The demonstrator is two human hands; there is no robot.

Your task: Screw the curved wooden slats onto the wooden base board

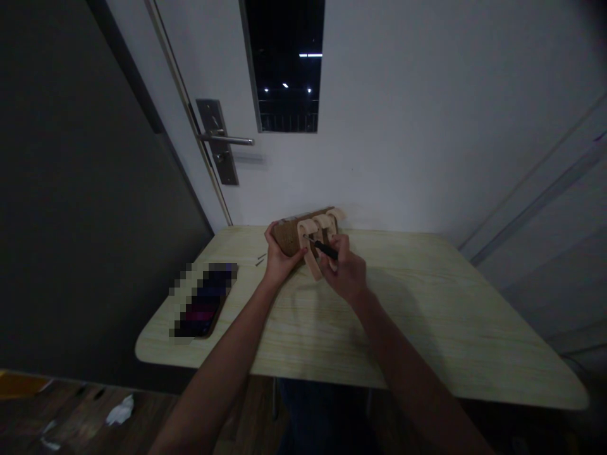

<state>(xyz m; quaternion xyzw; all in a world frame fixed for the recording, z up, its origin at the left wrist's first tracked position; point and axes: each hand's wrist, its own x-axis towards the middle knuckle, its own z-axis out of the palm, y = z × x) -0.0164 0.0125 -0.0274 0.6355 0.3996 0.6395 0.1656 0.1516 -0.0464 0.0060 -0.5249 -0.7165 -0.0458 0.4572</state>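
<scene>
Near the back of the table, my left hand (279,258) is closed around the left end of a brown wooden board (287,239), which is tilted up off the tabletop. Several pale curved wooden hooks (308,226) are set side by side along its right part. My right hand (349,270) grips the black handle of a screwdriver (327,249). The screwdriver's shaft points left, and its tip meets the nearest hook close to my left thumb. Whether a screw sits under the tip is too small to see.
Two thin metal pieces, probably screws (260,260), lie left of the board. A phone (213,300), partly pixelated, rests on the left of the light wood-grain table (427,335). Behind stands a white door with a metal handle (227,139). Crumpled white paper (120,411) lies on the floor.
</scene>
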